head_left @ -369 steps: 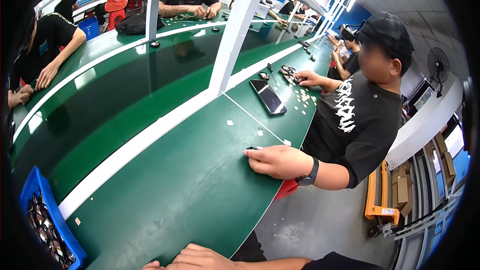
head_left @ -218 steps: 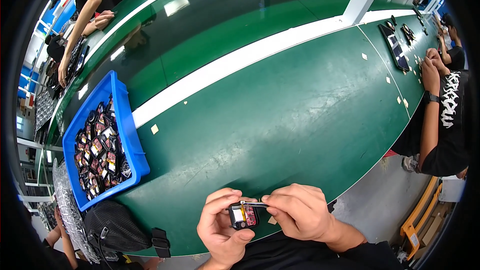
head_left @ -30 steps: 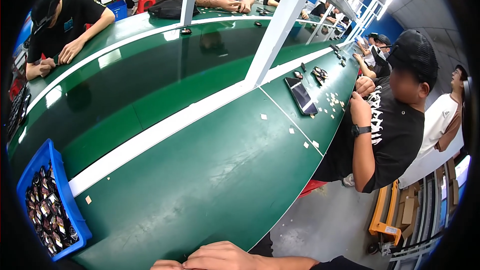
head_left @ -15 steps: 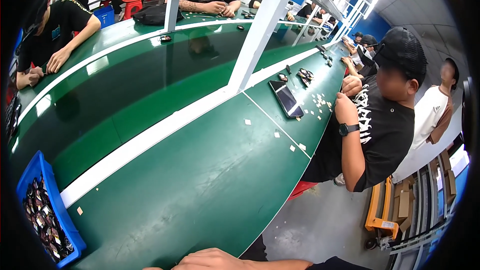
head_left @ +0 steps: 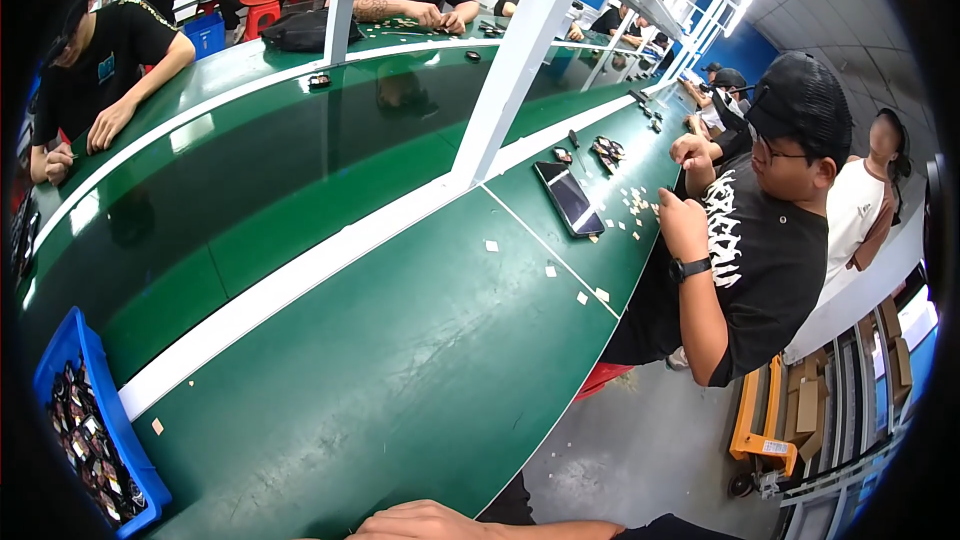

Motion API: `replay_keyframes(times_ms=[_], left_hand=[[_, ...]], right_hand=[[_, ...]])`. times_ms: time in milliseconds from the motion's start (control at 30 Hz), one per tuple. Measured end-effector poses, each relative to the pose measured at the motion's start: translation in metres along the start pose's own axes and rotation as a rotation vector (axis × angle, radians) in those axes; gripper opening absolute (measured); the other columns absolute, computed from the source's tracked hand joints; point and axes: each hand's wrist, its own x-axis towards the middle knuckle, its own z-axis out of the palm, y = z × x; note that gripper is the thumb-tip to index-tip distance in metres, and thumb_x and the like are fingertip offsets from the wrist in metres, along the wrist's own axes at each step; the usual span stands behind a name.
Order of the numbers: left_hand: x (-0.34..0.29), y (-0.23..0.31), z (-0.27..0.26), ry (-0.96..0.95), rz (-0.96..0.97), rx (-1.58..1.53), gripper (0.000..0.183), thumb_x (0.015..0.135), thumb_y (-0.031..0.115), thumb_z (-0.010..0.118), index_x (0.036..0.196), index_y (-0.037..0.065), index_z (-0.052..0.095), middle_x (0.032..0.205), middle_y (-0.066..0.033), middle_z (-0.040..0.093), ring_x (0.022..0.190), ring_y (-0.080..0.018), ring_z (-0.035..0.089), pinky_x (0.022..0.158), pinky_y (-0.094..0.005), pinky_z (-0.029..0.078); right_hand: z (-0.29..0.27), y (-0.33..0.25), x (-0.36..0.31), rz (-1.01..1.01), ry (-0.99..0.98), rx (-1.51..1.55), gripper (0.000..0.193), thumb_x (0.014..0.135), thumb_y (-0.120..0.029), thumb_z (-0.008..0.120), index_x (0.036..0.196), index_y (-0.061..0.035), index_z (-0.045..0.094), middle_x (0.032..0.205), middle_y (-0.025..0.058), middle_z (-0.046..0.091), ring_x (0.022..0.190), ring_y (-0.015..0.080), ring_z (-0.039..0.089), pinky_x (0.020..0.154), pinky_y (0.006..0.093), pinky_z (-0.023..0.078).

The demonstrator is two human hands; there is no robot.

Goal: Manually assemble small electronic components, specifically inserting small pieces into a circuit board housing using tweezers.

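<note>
At the lower edge my right hand (head_left: 425, 520) lies low over the near edge of the green tabletop (head_left: 330, 410), its forearm coming in from the right. Only the back of the hand shows; the fingers are cut off by the frame, so what it holds, if anything, is hidden. My left hand is out of view. To the left stands a blue bin (head_left: 95, 360) filled with small dark parts (head_left: 90, 440). A small pale square (head_left: 157, 427) lies beside the bin.
A co-worker in black (head_left: 770, 240) sits to the right, near a phone (head_left: 570, 198), dark parts (head_left: 607, 152) and scattered pale squares (head_left: 635, 202). A white post (head_left: 515, 70) rises from the bench. Across it, other people work. An orange pallet jack (head_left: 765, 420) stands on the floor.
My right hand has barely shifted at the lower edge. The co-worker on the right has moved their hands apart and turned their head slightly.
</note>
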Motion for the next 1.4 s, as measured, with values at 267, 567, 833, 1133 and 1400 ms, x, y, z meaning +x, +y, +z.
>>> replay_keyframes(times_ms=[267,567,833,1133,1400], left_hand=[[0.001,0.002,0.002,0.003,-0.032,-0.088,0.023,0.09,0.004,0.071,0.105,0.004,0.052,0.098,-0.0119,0.06,0.082,-0.0173,0.06,0.071,-0.0271,0.051],[0.003,0.003,0.004,-0.024,0.0,-0.049,0.026,0.09,0.004,0.071,0.108,0.002,0.052,0.104,-0.0127,0.059,0.088,-0.0165,0.058,0.081,-0.0276,0.05],[0.001,0.001,0.001,-0.014,-0.018,-0.045,0.027,0.09,0.003,0.071,0.11,0.001,0.052,0.104,-0.0127,0.06,0.088,-0.0165,0.058,0.08,-0.0276,0.05],[-0.001,-0.002,-0.005,-0.036,-0.033,-0.033,0.027,0.09,-0.002,0.068,0.111,0.0,0.053,0.107,-0.0134,0.06,0.091,-0.0184,0.062,0.084,-0.0297,0.052],[0.004,-0.002,0.002,-0.135,0.024,-0.104,0.03,0.093,0.001,0.065,0.119,-0.001,0.051,0.116,-0.0185,0.061,0.087,-0.0214,0.066,0.082,-0.031,0.053]], right_hand=[[0.003,0.003,-0.002,0.002,0.005,-0.019,0.017,0.089,-0.017,0.07,0.099,-0.0036,0.066,0.076,0.0093,0.059,0.06,0.0277,0.059,0.052,0.0367,0.047],[0.002,0.003,-0.002,0.002,0.007,-0.011,0.017,0.087,-0.016,0.07,0.098,-0.0035,0.066,0.075,0.0097,0.059,0.06,0.0282,0.06,0.052,0.037,0.047],[0.001,0.001,-0.001,0.003,0.0,-0.019,0.018,0.087,-0.016,0.071,0.099,-0.0033,0.066,0.074,0.0098,0.058,0.06,0.0284,0.059,0.052,0.037,0.047],[-0.001,0.003,0.001,-0.002,-0.026,-0.004,0.022,0.089,-0.017,0.07,0.104,-0.0023,0.065,0.075,0.0096,0.059,0.06,0.0276,0.059,0.053,0.0363,0.047],[0.0,0.0,-0.004,0.002,0.076,-0.141,0.041,0.087,-0.006,0.067,0.127,0.0012,0.058,0.083,0.0126,0.062,0.068,0.0292,0.063,0.059,0.0369,0.05]])
